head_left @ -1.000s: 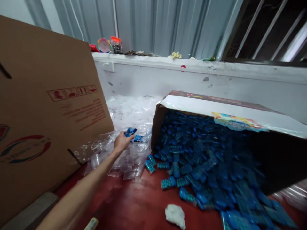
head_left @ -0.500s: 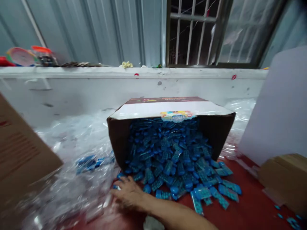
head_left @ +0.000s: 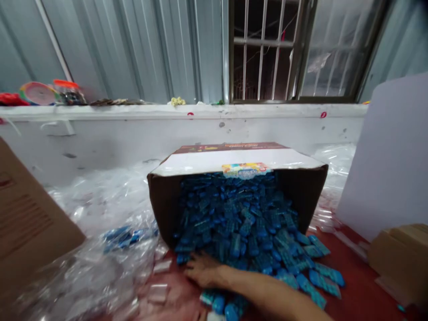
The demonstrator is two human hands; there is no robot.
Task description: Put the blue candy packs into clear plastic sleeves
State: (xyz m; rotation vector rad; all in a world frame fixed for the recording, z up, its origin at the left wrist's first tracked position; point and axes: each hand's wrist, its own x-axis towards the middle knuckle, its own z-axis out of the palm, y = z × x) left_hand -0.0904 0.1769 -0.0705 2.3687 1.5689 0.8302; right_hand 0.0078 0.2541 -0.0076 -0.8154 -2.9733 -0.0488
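My right hand [head_left: 204,269] reaches in from the lower right, palm down, at the left front of a pile of small blue packets [head_left: 247,223]. Its fingers are stretched out and touch the packets at the pile's edge. The packets look clear-fronted, with blue ends and turquoise pieces inside. They spill from a cardboard box [head_left: 234,158] lying on its side with its mouth towards me. At the bottom edge a few blue packets [head_left: 219,304] lie beside a pale sliver that may be my left hand [head_left: 202,315]; its fingers are hidden.
Clear plastic wrappers [head_left: 87,272] heap up on the left, with several blue pieces [head_left: 123,236] among them. A brown carton [head_left: 30,218] stands at far left. On the right are a white panel [head_left: 388,156] and a small brown box [head_left: 401,258]. The table surface [head_left: 354,272] is red.
My right hand has moved right, from the box's lower left corner onto the packets' front edge. Blue packets now show at the bottom edge near the pale sliver. The view has shifted slightly.
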